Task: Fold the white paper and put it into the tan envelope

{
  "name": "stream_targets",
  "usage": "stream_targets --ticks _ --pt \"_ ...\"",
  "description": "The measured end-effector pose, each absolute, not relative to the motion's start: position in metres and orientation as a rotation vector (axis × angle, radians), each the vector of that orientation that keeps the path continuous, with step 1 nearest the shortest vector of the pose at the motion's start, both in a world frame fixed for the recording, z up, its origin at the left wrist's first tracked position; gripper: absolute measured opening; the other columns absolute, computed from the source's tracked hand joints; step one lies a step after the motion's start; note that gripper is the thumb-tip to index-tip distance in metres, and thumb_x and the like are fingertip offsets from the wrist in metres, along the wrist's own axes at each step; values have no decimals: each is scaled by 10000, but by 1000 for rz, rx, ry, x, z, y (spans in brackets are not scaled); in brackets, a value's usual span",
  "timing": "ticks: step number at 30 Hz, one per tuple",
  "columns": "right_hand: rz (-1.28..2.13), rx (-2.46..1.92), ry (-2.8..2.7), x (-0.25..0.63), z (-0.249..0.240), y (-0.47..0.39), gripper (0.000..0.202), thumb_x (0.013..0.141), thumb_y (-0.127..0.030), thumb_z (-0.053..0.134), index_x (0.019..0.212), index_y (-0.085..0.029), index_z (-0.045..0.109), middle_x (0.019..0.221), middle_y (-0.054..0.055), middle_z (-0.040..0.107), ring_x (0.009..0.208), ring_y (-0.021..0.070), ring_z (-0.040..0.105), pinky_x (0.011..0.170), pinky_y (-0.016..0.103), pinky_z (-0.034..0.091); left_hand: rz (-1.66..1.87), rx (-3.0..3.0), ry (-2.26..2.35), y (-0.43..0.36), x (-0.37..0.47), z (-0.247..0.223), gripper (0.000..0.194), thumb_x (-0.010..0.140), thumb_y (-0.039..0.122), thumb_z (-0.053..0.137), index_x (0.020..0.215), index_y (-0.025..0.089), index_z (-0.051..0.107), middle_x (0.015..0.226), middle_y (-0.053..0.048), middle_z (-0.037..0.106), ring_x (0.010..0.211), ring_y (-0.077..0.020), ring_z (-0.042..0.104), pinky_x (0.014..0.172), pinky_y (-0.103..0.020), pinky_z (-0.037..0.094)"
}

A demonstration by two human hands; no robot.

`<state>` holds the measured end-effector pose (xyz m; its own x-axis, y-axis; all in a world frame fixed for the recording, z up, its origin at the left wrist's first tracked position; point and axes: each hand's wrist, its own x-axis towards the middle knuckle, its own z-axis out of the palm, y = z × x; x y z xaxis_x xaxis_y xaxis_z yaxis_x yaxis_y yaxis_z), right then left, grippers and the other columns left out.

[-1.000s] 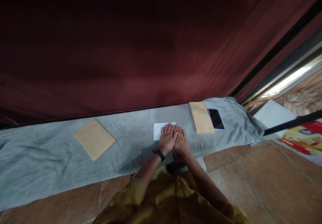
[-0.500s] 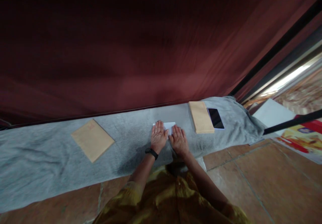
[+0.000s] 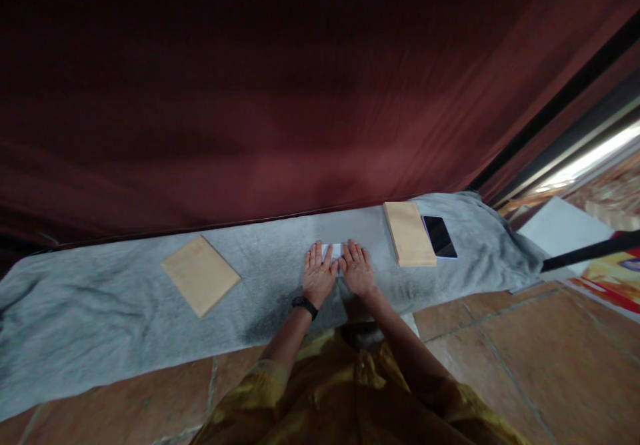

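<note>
Two bare hands, flat and side by side on a long grey fleece cloth (image 3: 125, 325) spread over terracotta floor tiles (image 3: 525, 365). Left hand (image 3: 319, 275), black band at the wrist, palm down, fingers extended and slightly spread, gripping nothing. Right hand (image 3: 357, 269) likewise palm down, fingers straight, gripping nothing. Both pressing on a small folded white paper (image 3: 334, 250), mostly hidden beneath the fingers, only a sliver visible between the two hands. Well apart to the left, a single tan paper envelope (image 3: 200, 274) lying askew on the cloth. To the right, a stack of tan envelopes (image 3: 409, 233), with a black-screened smartphone (image 3: 439, 236) just beside it. Behind, a dark red curtain (image 3: 280, 98).
</note>
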<state>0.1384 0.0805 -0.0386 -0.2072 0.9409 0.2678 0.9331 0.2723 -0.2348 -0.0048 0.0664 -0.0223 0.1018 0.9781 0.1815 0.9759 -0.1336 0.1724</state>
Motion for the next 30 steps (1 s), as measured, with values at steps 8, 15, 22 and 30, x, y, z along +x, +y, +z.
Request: stream_targets --ticks 8,15,22,30 --pt "-26 -1699 -2141 148 -50 81 584 1059 -393 333 1529 -48 379 1559 209 419 1453 295 373 1191 489 250 371 2323 2075 67 -5 -27 588 1008 424 408 1525 142 404 1631 -178 294 1520 -295 265 1231 -499 249" --pt "-66 -1698 -2106 162 -56 71 587 1060 -404 327 1544 -73 360 1553 210 427 1449 307 376 1186 535 240 391 2313 2063 66 -3 -26 666 991 502 424 1541 131 366 1639 -183 269 1529 -308 238 1237 -503 224" --pt "-62 -1724 -2140 170 -54 61 573 1053 -397 348 1545 -104 369 1565 173 426 1444 320 375 1188 529 221 388 2335 2015 64 -6 -23 844 916 651 480 1539 95 361 1637 -214 255 1533 -334 214 1248 -511 177" --pt "-66 -1682 -2155 178 -54 54 559 1046 -373 354 1550 -132 365 1560 163 439 1451 305 368 1185 532 230 386 2428 1902 61 -3 -16 682 962 566 459 1512 164 434 1632 -143 312 1530 -311 231 1259 -542 108"
